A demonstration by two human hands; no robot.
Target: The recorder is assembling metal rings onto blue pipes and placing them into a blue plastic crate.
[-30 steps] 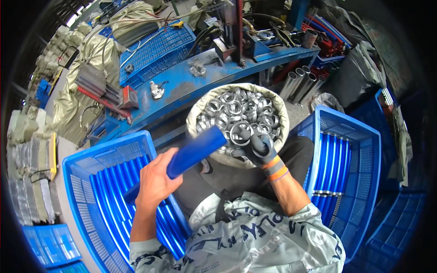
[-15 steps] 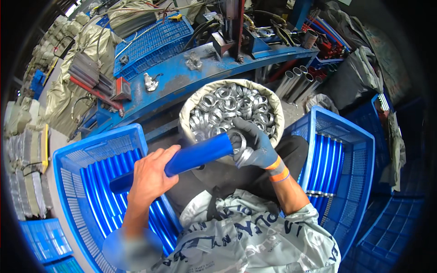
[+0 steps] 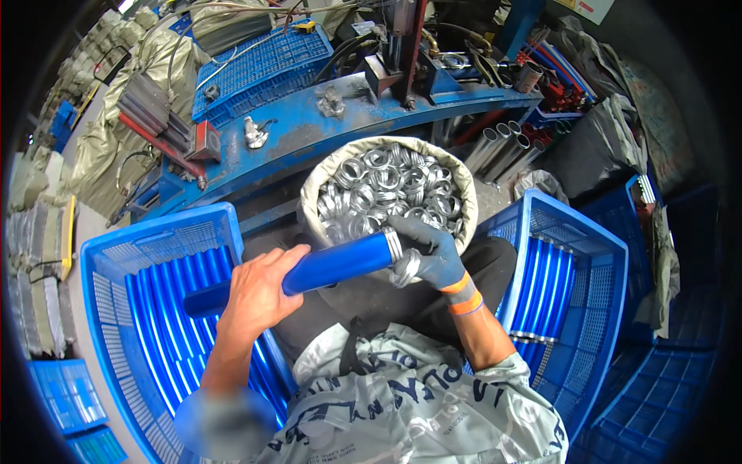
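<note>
Workshop clutter fills the background, with a blue steel tabletop [image 3: 325,131] curving across twelve o'clock and carrying clamps and small metal fittings. At the centre, the bare left hand [image 3: 259,290] has its grip clamped around a blue tube [image 3: 332,264], which lies tilted, its far end rising toward two o'clock. The gloved right hand [image 3: 433,254] closes its grip on that far end, where a silver ring [image 3: 393,244] sits on the tube; a second ring [image 3: 406,267] appears to rest under the palm, though the glove hides most of it. Just beyond the hands, at twelve o'clock, a cloth sack [image 3: 325,185] stands open, full of silver rings [image 3: 386,189], touching the person's lap. At nine o'clock a blue plastic crate [image 3: 116,255] holds more blue tubes laid side by side, and the held tube's near end hangs over it. At three o'clock a second blue crate [image 3: 595,255] holds tubes as well. Bare metal pipes [image 3: 498,143] lean near the tabletop at one o'clock.
</note>
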